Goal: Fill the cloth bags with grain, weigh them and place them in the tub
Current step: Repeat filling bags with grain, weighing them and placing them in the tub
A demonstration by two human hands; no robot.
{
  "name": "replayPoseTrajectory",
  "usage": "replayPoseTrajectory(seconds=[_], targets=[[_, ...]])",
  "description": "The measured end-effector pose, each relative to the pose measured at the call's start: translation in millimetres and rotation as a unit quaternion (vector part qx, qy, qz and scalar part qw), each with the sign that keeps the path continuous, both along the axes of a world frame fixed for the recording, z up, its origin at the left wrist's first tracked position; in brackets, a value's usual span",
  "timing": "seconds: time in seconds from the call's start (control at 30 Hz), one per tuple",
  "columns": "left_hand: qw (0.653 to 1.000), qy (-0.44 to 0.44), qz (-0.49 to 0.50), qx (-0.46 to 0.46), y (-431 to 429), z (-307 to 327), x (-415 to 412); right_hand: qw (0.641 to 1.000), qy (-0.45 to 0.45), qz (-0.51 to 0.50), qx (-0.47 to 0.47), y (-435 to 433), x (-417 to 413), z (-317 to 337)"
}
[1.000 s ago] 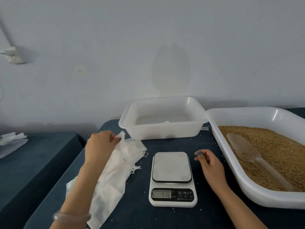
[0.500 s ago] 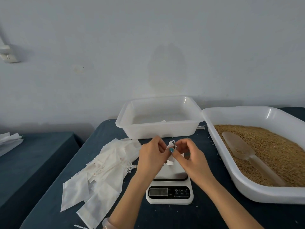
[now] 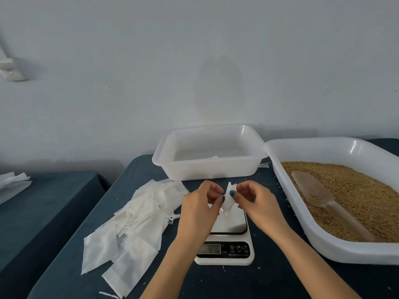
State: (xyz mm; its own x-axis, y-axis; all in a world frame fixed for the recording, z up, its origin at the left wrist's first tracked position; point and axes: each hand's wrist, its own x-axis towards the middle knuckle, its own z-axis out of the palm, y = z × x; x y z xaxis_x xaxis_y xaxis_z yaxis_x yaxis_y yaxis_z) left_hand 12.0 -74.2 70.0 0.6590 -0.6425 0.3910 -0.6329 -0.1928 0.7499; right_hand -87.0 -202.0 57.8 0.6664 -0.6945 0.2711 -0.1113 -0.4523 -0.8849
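Head view, near to far. I see a dark blue table cover (image 3: 269,281) with loose grains scattered on it. A white digital scale (image 3: 224,251) sits at the near centre; its readout is too blurred to read. To its left lies a pile of empty cloth bags (image 3: 133,223), flat and overlapping, drawstrings trailing.

Above the scale platform the left hand (image 3: 200,208) and right hand (image 3: 257,201) meet. Both pinch one small white cloth bag (image 3: 229,201) between thumb and fingertips, the other fingers curled. The bag hangs limp over the platform; I cannot tell whether it touches.

On the right a large white tray (image 3: 323,244) holds brown grain (image 3: 356,197), with a translucent scoop (image 3: 313,188) lying on top, handle toward me.

Behind the hands stands the white tub (image 3: 207,169), just beside the tray. A small white piece shows inside it; I cannot identify it.

Far left: a second blue table (image 3: 43,201), and a wall socket (image 3: 13,72).
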Motion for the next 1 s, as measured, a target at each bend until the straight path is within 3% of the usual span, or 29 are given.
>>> replayPoseTrajectory(seconds=[0.17, 0.27, 0.4, 0.53, 0.77, 0.9, 1.0], targets=[[0.99, -0.119, 0.075, -0.005, -1, 5, -3, 0.999, 0.036, -0.02, -0.028, 4, -2, 4], [0.975, -0.198, 0.105, 0.005, -2, 8, -7, 0.991, 0.083, -0.027, -0.098, 12, -4, 9], [0.98, -0.173, 0.098, -0.004, 2, 12, -5, 0.95, 0.005, -0.007, -0.313, 21, -16, 15], [0.986, -0.143, 0.087, -0.021, 5, 18, -2, 0.885, 0.075, 0.023, -0.46, 27, -17, 18], [0.986, -0.14, 0.082, -0.033, 7, 21, -3, 0.829, 0.113, -0.011, -0.548, 27, -13, 19], [0.985, -0.153, 0.071, -0.017, 6, 21, -3, 0.841, 0.098, -0.017, -0.532, 30, -11, 24], [0.993, -0.096, 0.047, -0.041, 9, 22, 2, 0.849, 0.076, 0.011, -0.523, 28, -15, 28]])
